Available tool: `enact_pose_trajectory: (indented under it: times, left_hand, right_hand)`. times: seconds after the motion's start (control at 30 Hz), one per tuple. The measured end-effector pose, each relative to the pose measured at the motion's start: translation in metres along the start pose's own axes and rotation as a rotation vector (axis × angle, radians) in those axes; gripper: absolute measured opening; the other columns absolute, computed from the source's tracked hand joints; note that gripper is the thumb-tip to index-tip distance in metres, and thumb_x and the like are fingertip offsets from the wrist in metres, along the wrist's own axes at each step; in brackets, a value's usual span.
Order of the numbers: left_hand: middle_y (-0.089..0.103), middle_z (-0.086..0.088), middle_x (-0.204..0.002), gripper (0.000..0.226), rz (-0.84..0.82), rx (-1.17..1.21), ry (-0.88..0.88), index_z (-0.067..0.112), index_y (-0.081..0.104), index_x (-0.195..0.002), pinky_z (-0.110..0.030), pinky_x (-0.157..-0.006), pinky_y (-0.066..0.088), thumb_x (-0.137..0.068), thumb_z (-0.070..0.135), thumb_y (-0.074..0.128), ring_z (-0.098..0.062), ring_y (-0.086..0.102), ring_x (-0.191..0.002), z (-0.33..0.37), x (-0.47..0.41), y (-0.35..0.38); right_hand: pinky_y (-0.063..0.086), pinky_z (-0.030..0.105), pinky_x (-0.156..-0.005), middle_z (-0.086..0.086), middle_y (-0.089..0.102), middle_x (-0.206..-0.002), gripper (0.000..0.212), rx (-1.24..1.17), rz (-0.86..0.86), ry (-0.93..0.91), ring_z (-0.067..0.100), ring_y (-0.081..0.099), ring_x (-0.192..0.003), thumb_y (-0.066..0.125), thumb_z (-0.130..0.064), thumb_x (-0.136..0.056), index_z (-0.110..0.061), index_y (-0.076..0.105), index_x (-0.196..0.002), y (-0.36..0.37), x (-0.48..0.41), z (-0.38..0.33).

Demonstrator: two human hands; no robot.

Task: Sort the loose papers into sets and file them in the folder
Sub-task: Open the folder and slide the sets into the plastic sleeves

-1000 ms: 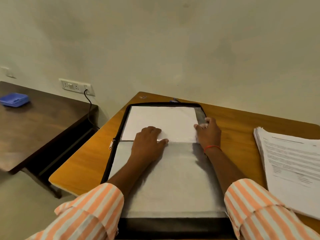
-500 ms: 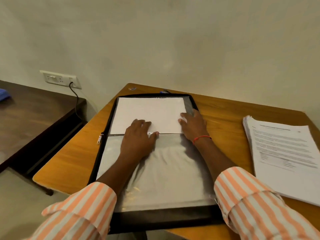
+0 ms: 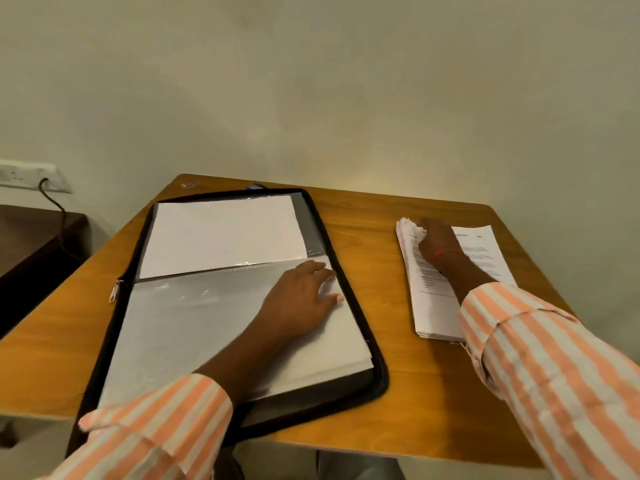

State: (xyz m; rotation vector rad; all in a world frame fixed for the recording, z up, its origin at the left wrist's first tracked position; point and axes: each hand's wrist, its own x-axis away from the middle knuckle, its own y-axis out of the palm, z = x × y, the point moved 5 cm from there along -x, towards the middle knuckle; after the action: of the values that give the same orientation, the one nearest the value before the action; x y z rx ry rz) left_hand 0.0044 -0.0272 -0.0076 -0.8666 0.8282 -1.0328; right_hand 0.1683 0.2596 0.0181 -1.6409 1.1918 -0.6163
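A black zip folder point(image 3: 346, 271) lies open on the wooden table, with clear plastic sleeves point(image 3: 180, 327) on its near half. A white sheet point(image 3: 221, 237) sits filed in the far half. My left hand point(image 3: 301, 299) rests flat, fingers spread, on the right part of the near sleeves. To the right lies a stack of printed loose papers point(image 3: 433, 306). My right hand point(image 3: 438, 245) is on the stack's far left corner, fingers at the sheet edges; I cannot tell whether it grips any sheet.
The wooden table point(image 3: 398, 393) ends close behind the folder at a plain wall. A darker table point(image 3: 27, 244) stands to the left, below a wall socket point(image 3: 31, 176) with a black cable. A metal zip pull point(image 3: 116, 291) hangs at the folder's left edge.
My right hand left the folder and moved right onto the paper stack. My left hand slid right across the sleeves. The view has swung to the right.
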Motion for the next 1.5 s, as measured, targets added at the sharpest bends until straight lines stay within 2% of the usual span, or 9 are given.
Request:
enact_pose_trajectory:
  times: [0.17, 0.27, 0.37, 0.73, 0.9, 1.03, 1.2, 1.37, 1.5]
  left_hand:
    - [0.052, 0.005, -0.146, 0.054, 0.047, 0.014, 0.015, 0.028, 0.057, -0.139, -0.034, -0.108, 0.038, -0.096, 0.060, 0.051, -0.016, 0.048, -0.132, 0.001, 0.000, 0.003]
    - [0.054, 0.007, -0.143, 0.052, 0.063, 0.003, 0.029, 0.028, 0.057, -0.138, -0.034, -0.108, 0.039, -0.096, 0.059, 0.051, -0.014, 0.048, -0.130, 0.002, 0.000, 0.003]
    - [0.053, 0.008, -0.144, 0.051, 0.067, -0.003, 0.028, 0.029, 0.057, -0.138, -0.032, -0.108, 0.037, -0.097, 0.059, 0.051, -0.013, 0.048, -0.131, 0.002, -0.002, 0.005]
    - [0.051, 0.008, -0.147, 0.051, 0.078, -0.016, 0.019, 0.030, 0.055, -0.140, -0.028, -0.107, 0.033, -0.097, 0.057, 0.053, -0.013, 0.046, -0.132, 0.005, -0.001, 0.003]
    - [0.050, 0.007, -0.147, 0.051, 0.077, -0.011, 0.015, 0.029, 0.054, -0.140, -0.031, -0.108, 0.035, -0.097, 0.056, 0.053, -0.014, 0.046, -0.132, 0.005, -0.001, 0.003]
    - [0.050, 0.007, -0.148, 0.051, 0.074, -0.014, 0.014, 0.029, 0.054, -0.141, -0.030, -0.108, 0.034, -0.097, 0.056, 0.053, -0.014, 0.045, -0.133, 0.006, -0.001, 0.002]
    - [0.052, 0.007, -0.146, 0.051, 0.080, -0.014, 0.015, 0.028, 0.055, -0.140, -0.028, -0.106, 0.034, -0.097, 0.056, 0.053, -0.014, 0.047, -0.131, 0.006, -0.001, 0.002]
    - [0.051, 0.008, -0.146, 0.051, 0.073, -0.015, 0.014, 0.030, 0.055, -0.139, -0.030, -0.108, 0.035, -0.097, 0.058, 0.052, -0.013, 0.047, -0.131, 0.002, -0.002, 0.005]
    - [0.053, 0.007, -0.145, 0.050, 0.083, -0.018, 0.027, 0.029, 0.057, -0.138, -0.032, -0.107, 0.037, -0.097, 0.057, 0.053, -0.014, 0.049, -0.130, 0.001, -0.003, 0.005]
  right_hand:
    - [0.043, 0.047, -0.109, 0.015, 0.055, -0.143, 0.047, 0.059, -0.053, -0.097, 0.036, 0.052, -0.130, 0.057, -0.011, -0.098, -0.015, 0.050, -0.144, -0.004, -0.019, 0.008]
    - [0.048, 0.045, -0.104, 0.013, 0.064, -0.131, 0.037, 0.058, -0.005, -0.172, 0.035, 0.058, -0.121, 0.062, -0.006, -0.093, -0.017, 0.065, -0.128, -0.011, -0.032, 0.001]
    - [0.048, 0.034, -0.092, 0.010, 0.068, -0.118, 0.028, 0.047, 0.024, -0.195, 0.032, 0.063, -0.108, 0.061, -0.005, -0.091, -0.018, 0.073, -0.113, -0.013, -0.040, 0.001]
    - [0.051, 0.035, -0.086, 0.005, 0.072, -0.108, 0.020, 0.070, 0.017, -0.276, 0.027, 0.066, -0.096, 0.064, -0.007, -0.091, -0.020, 0.077, -0.099, -0.006, -0.052, -0.007]
    - [0.052, 0.037, -0.081, 0.008, 0.066, -0.102, 0.013, 0.056, 0.059, -0.346, 0.027, 0.062, -0.093, 0.057, -0.010, -0.093, -0.016, 0.067, -0.098, -0.016, -0.047, -0.006]
    - [0.049, 0.039, -0.074, 0.009, 0.063, -0.092, 0.005, -0.093, 0.098, -0.365, 0.027, 0.058, -0.083, 0.053, -0.011, -0.094, -0.013, 0.056, -0.097, -0.026, -0.044, 0.000]
    - [0.044, 0.030, -0.060, 0.010, 0.062, -0.080, 0.004, -0.263, 0.125, -0.316, 0.024, 0.057, -0.070, 0.050, -0.013, -0.097, -0.012, 0.054, -0.095, -0.032, -0.040, 0.006]
    - [0.044, 0.032, -0.066, 0.008, 0.062, -0.086, 0.006, -0.265, 0.071, -0.329, 0.024, 0.057, -0.076, 0.047, -0.015, -0.100, -0.012, 0.052, -0.101, -0.032, -0.041, 0.001]
    - [0.043, 0.034, -0.080, 0.007, 0.060, -0.105, 0.016, -0.187, -0.108, -0.358, 0.024, 0.055, -0.095, 0.042, -0.010, -0.102, -0.009, 0.053, -0.114, -0.024, -0.042, -0.002]
